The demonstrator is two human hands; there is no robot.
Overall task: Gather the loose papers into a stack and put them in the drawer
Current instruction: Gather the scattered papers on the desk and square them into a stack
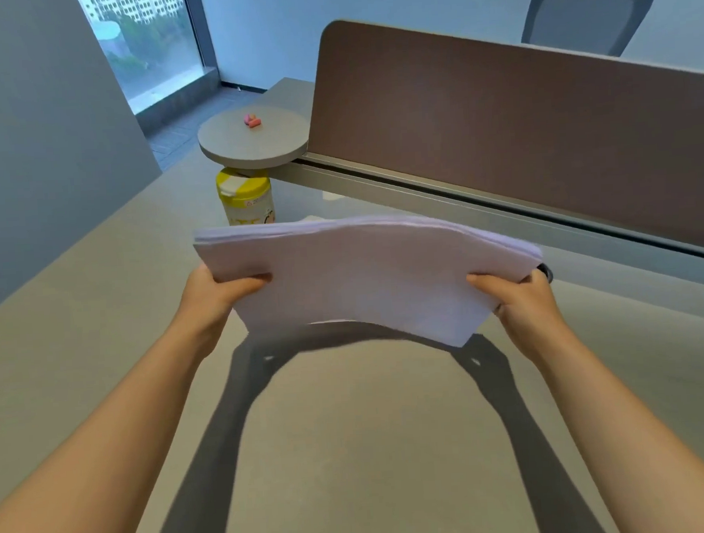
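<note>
White paper stack (pixel 359 278): held in the air above the tabletop (pixel 352 431), gathered into one thick bundle that bows upward in the middle; its shadow falls on the surface below, so it is not resting on anything.
Left hand (pixel 216 293): grip pinching the stack's left edge, thumb on top of the sheets, fingers out of sight beneath.
Right hand (pixel 521 297): grip pinching the right edge the same way, thumb on top, fingers curled under.
Step in hand: the gathering looks finished, since no loose sheet shows on the tabletop; what remains, as I judge it, is carrying the stack to the drawer.
Next move: the drawer is not in view, so it must first be found; both hands are full, so one may have to let go to pull it open, or the stack be set down first.
Risk: the far edges look fanned and uneven, so sheets could slip if only one hand holds them.
Yellow canister (pixel 246 198): stands upright just beyond the stack, under a round shelf (pixel 252 140) bearing small pink items (pixel 252 120).
Brown divider panel (pixel 499 133): runs along the far edge.
Grey chair (pixel 586 9): behind the panel, well apart.
</note>
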